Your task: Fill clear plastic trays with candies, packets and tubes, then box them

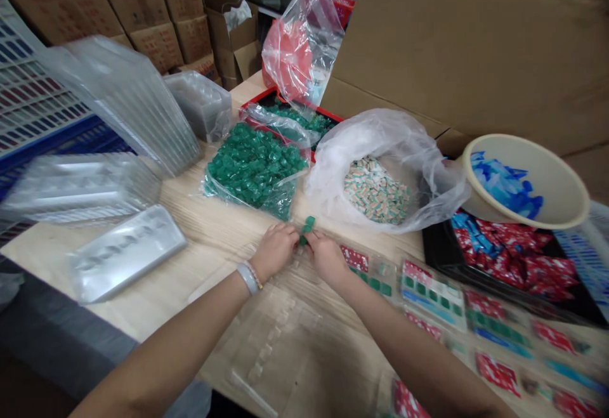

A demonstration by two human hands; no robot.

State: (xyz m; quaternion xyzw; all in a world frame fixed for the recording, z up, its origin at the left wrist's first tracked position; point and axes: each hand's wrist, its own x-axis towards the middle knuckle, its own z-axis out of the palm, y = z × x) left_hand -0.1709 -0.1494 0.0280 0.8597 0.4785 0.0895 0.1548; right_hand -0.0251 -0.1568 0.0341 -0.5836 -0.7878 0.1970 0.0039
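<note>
My left hand and my right hand meet at the middle of the wooden table, fingers pinched together around small green packets. Both hands rest over a clear plastic tray with empty pockets. Just beyond them lies a clear bag of green packets. To the right, filled trays hold red, green and blue packets.
A white bag of pale pieces sits behind my right hand. A cream bowl with blue packets stands over a black tray of red packets. Stacked clear trays and a blue crate fill the left. Cardboard boxes rise behind.
</note>
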